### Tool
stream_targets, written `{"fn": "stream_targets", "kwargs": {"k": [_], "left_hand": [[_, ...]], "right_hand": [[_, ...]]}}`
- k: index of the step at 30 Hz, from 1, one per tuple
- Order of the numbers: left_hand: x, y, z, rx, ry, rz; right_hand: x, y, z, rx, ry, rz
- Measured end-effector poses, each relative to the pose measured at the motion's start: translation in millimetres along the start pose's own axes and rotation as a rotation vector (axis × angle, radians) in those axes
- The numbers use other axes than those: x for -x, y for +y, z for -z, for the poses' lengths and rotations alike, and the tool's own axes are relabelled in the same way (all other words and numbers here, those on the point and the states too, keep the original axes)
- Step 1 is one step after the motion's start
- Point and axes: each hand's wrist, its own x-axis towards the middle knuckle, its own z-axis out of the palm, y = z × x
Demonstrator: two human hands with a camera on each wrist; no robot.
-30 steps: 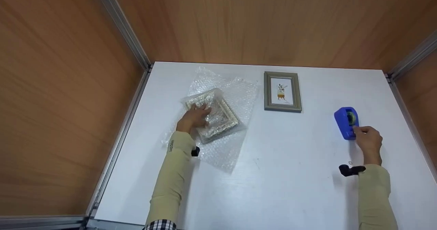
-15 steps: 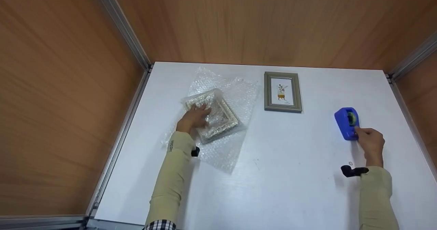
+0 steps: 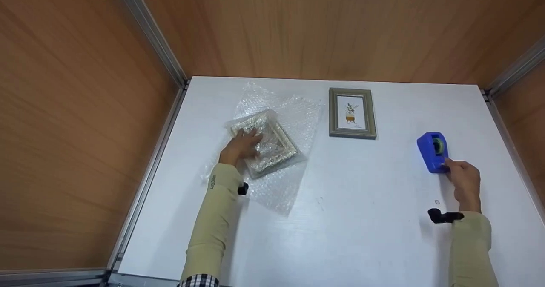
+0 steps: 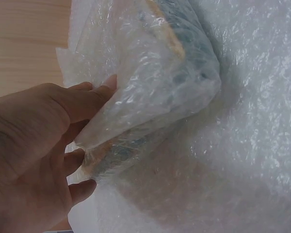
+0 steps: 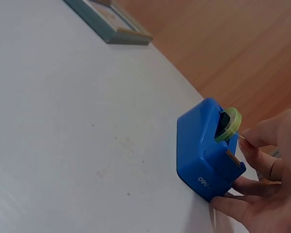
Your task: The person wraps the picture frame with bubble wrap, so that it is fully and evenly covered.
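Observation:
A picture frame folded in bubble wrap (image 3: 279, 150) lies tilted on a larger bubble wrap sheet (image 3: 300, 114), left of the table's middle. My left hand (image 3: 241, 147) is on its near left side. In the left wrist view the thumb and fingers (image 4: 82, 190) curl at the edge of the wrapped bundle and hold it. At the right stands a blue tape dispenser (image 3: 430, 155) with a yellow-green tape roll (image 5: 234, 124). My right hand (image 3: 465, 182) pinches the tape end between thumb and forefinger, while its lower fingers touch the dispenser's front.
An unwrapped grey-green picture frame (image 3: 352, 114) with a plant print lies at the back, between the wrapped bundle and the dispenser. Wooden panels (image 3: 319, 31) rise behind and at the sides of the white table (image 3: 362, 219). A small ring-like mark (image 3: 437, 202) is near my right wrist.
My right hand has shifted slightly right and toward me at the dispenser's front. The left hand and the wrapped frame stay in place.

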Motion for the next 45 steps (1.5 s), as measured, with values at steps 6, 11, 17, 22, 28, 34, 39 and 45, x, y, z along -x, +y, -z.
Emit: {"fn": "stream_targets", "kwargs": {"k": [6,11,17,22,28,34,39,45], "left_hand": [[-0.6,-0.4,-1.1,-0.011,0.012,-0.001],[-1.1,-0.3,-2.7,0.001,0.021,0.005],[-2.2,-0.7,-1.9,-0.002,0.007,0.005],[-3.3,-1.2,-1.0,-0.019,-0.012,0.006],[-3.0,-0.8,-1.9,0.019,-0.007,0.025],[-3.0,-0.8,-2.4,0.014,0.002,0.020],[-1.3,-0.1,-1.1,0.009,0.000,0.013],[-2.0,0.3,-0.7,-0.021,0.000,0.005]], "right_hand": [[4.9,6.2,-6.5,-0.248,0.034,-0.007],[7.4,15.5,-8.2,-0.488,0.046,0.032],[8.2,23.1,-7.7,-0.678,0.064,0.042],[7.7,27.7,-9.4,-0.650,0.095,0.057],[7.8,32.7,-12.8,-0.459,0.150,0.051],[8.6,35.2,-15.1,-0.421,0.171,0.078],[7.7,37.2,-16.2,-0.395,0.192,0.092],[5.4,38.6,-18.9,-0.316,0.233,0.096]]}}
